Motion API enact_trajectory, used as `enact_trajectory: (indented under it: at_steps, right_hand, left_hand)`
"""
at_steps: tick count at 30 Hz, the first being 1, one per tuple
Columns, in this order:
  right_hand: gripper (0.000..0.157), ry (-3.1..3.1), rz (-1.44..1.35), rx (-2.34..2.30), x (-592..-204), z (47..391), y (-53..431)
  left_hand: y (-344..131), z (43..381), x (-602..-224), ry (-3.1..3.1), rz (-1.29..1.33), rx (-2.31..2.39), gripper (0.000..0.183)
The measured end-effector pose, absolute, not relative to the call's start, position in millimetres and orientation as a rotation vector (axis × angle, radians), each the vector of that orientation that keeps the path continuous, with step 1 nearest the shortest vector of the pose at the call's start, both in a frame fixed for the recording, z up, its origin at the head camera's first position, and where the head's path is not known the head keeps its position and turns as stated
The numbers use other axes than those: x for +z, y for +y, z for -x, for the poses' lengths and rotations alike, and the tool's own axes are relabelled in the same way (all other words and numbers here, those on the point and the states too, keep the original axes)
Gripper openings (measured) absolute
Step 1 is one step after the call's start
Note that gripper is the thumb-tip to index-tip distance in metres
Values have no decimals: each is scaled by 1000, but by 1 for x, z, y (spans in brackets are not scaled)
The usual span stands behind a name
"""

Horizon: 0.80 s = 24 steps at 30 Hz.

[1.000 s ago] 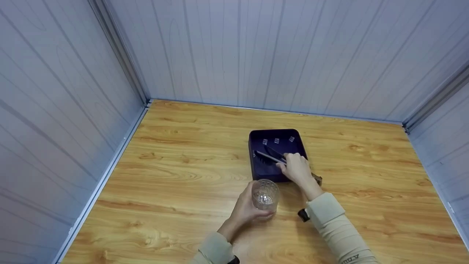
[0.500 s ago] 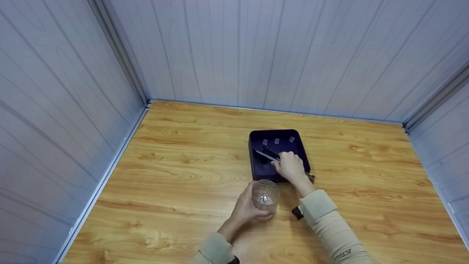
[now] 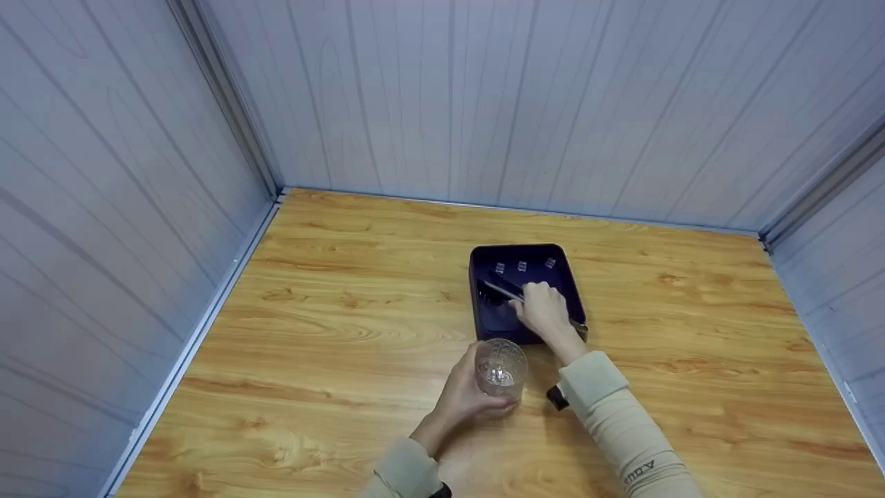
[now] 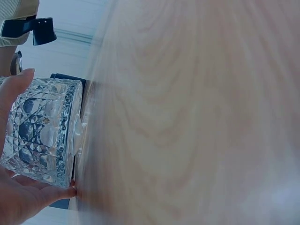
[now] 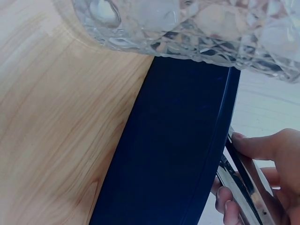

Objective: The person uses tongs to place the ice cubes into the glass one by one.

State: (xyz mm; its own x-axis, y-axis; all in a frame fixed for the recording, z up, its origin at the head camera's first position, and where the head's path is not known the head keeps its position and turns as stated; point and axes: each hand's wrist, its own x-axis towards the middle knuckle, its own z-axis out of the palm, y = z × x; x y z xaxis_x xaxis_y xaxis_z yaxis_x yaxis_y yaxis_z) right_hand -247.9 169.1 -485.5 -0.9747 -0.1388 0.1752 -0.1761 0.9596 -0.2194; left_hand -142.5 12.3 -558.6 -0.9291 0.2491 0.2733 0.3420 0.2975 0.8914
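Note:
My left hand [image 3: 460, 394] holds a clear cut-glass tumbler [image 3: 501, 370] upright on the table, just in front of a dark blue tray [image 3: 496, 326]. In the left wrist view, the thumb and fingers curl round the patterned side of the glass. With my right hand [image 3: 546, 311] I grip metal tongs [image 3: 503, 291] over the tray. Their tips point down to the tray's left wall, and their two arms stand apart. Several small clear cubes [image 3: 522, 265] lie along the far side of the tray. What lies between the tips is too small and dark to tell.
The wood-grain table [image 3: 346, 297] is bounded by a pale panel wall [image 3: 429, 104] behind and more panels left and right. In the right wrist view the tray's tall outer wall [image 5: 164, 140] stands between the glass and the tongs.
My right hand has moved left and slightly farther away, taking the tongs with it. The left hand, glass and tray have stayed where they were.

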Motion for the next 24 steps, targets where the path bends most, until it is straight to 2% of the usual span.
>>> enact_trajectory:
  at_steps: [24]
  right_hand:
    - [19,-2931,-266,383,-490,257,164]
  left_hand:
    - [13,143,-561,-2401,599,-1722,87]
